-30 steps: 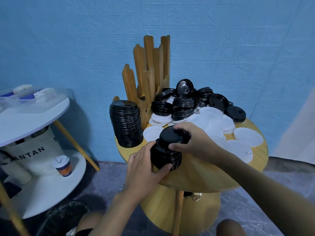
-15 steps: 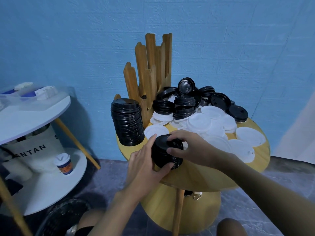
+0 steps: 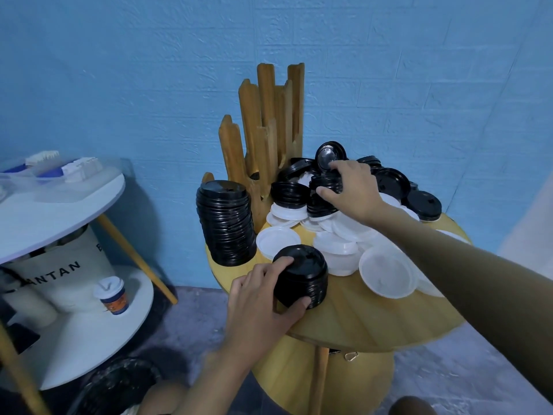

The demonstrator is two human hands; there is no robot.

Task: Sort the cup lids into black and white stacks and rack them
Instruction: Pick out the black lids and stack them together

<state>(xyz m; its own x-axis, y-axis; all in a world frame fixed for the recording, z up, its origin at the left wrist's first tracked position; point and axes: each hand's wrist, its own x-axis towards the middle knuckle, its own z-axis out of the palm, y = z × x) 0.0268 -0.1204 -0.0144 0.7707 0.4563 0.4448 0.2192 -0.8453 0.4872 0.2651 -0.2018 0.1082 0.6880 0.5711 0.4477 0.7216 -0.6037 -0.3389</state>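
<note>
Reaching farther back, right hand gripping piled black lids; left hand still clasping near stack.

On the round table, the rack stands at 11 o'clock by the far rim, the tall lid stack just beside it at 9 o'clock. The short lid stack sits at 7 o'clock near the front rim, gripped by the left hand. Loose lids lie heaped from 12 to 3 o'clock; the right hand grips a small lid pile at 12. Beyond the table at 9 o'clock stands a side table, a paper cup on its lower shelf
</note>
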